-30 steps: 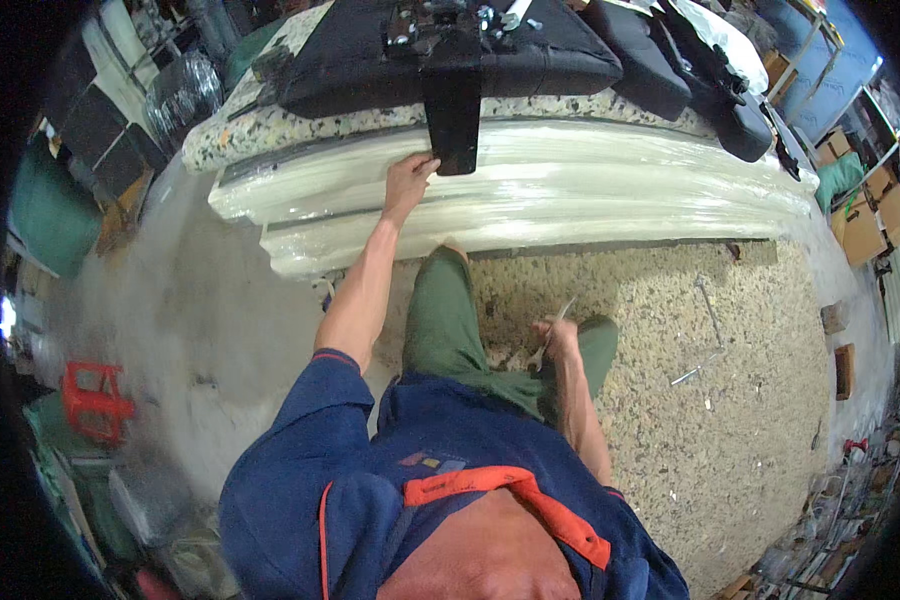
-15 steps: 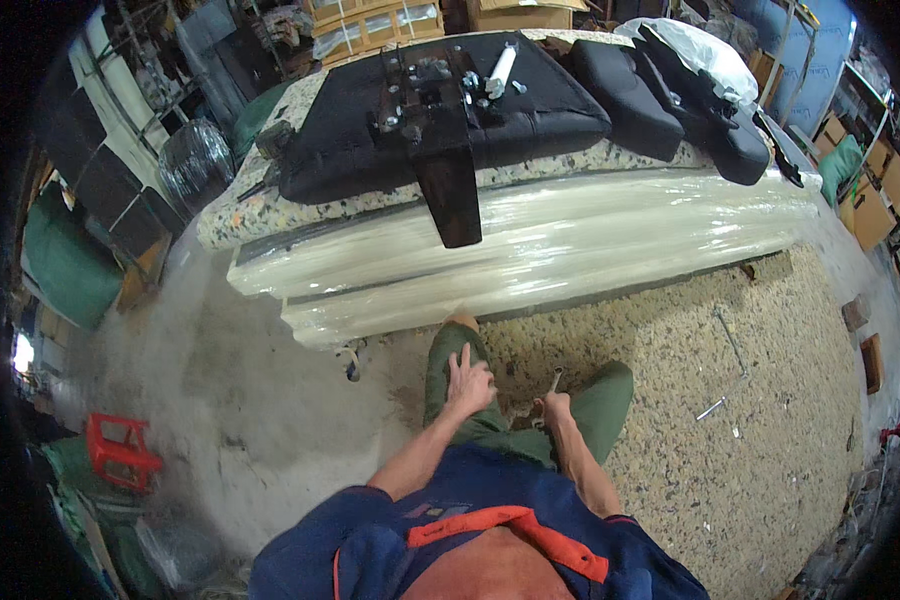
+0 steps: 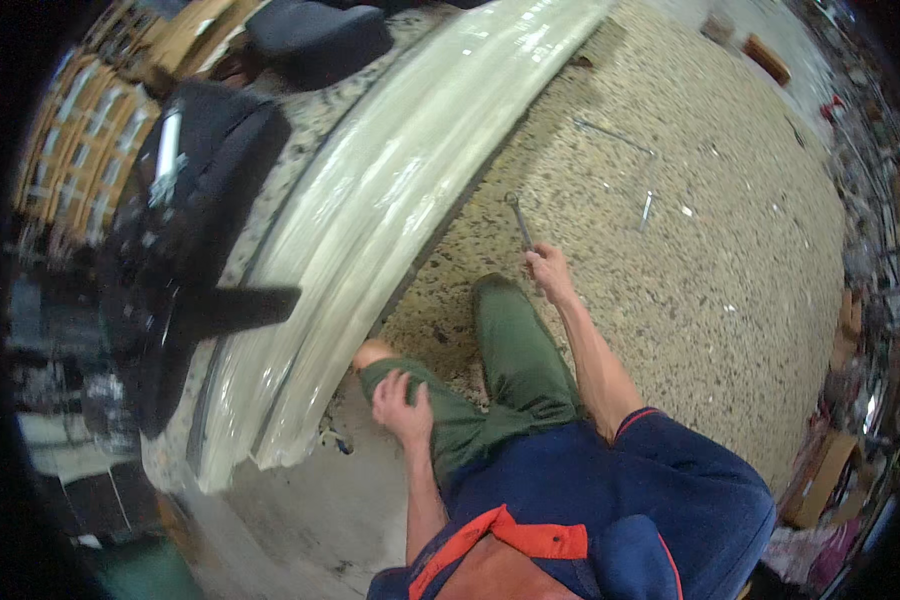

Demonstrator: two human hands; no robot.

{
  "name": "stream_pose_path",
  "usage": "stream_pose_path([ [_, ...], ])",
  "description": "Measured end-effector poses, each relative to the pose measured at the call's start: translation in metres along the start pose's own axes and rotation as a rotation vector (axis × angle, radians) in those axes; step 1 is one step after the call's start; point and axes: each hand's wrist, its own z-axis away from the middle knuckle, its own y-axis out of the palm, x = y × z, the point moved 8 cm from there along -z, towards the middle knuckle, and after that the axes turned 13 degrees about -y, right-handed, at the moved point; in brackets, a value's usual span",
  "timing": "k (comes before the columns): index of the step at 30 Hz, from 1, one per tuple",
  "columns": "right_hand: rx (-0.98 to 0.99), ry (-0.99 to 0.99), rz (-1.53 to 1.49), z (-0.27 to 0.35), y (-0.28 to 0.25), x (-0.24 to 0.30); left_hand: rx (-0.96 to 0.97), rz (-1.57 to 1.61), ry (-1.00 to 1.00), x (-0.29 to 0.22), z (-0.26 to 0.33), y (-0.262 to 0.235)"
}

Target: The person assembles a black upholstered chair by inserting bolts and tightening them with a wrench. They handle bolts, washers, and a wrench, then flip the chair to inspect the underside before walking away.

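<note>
The right hand point(image 3: 548, 268), near the center of the frame, is closed around a wrench point(image 3: 522, 222); the ring end points up and a little left, over the speckled mat point(image 3: 740, 300). The left hand point(image 3: 402, 408), lower and further left, grips nothing: it lies on the left thigh of the green trousers point(image 3: 525, 335) near the knee, its fingers loosely spread.

Above the right hand, a thin metal rod point(image 3: 615, 137) and a shorter metal rod point(image 3: 647, 210) lie apart on the mat.

To the left, a cream stack point(image 3: 400, 170) wrapped in shiny clear film slants from the top center down to the lower left. A black bar point(image 3: 245, 308) reaches out over it from a dark, blurred black pad point(image 3: 235, 125). On this pad, at the upper left, lies a white tube-shaped thing point(image 3: 169, 145). Another black cushion point(image 3: 320, 45) sits higher up, near the top edge.

A slatted crate point(image 3: 80, 150) stands at the far upper left, and a cardboard box point(image 3: 825, 480) at the lower right.
</note>
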Motion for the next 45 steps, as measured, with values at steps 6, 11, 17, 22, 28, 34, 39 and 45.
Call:
stream_pose_path([
  [6, 0.106, 0.138, 0.678, 0.012, -0.024, -0.161, -0.008, 0.052, -0.170, 0.001, -0.016, -0.033],
  [11, 0.064, 0.171, 0.804, 0.011, -0.007, -0.198, 0.021, 0.053, -0.194, 0.003, -0.019, -0.035],
  [17, 0.195, 0.279, 0.770, 0.000, -0.016, -0.185, -0.031, -0.015, -0.429, 0.040, -0.042, -0.032],
  [22, -0.006, 0.109, 0.404, 0.003, -0.048, -0.166, 0.018, 0.006, -0.565, 0.080, -0.060, -0.022],
  [28, -0.098, -0.378, 1.030, -0.040, -0.032, -0.032, 0.056, 0.123, -0.627, 0.105, -0.078, -0.015],
  [34, 0.049, -0.562, 0.347, -0.123, 0.066, 0.255, 0.039, 0.318, -1.061, 0.146, -0.033, -0.062],
  [39, 0.290, -0.817, -0.114, -0.126, 0.161, 0.516, -0.291, 0.777, -1.342, 0.168, 0.022, -0.099],
  [45, 0.756, -0.896, 0.073, -0.093, 0.311, 0.642, -0.903, 0.985, -1.259, 0.135, 0.046, -0.225],
])
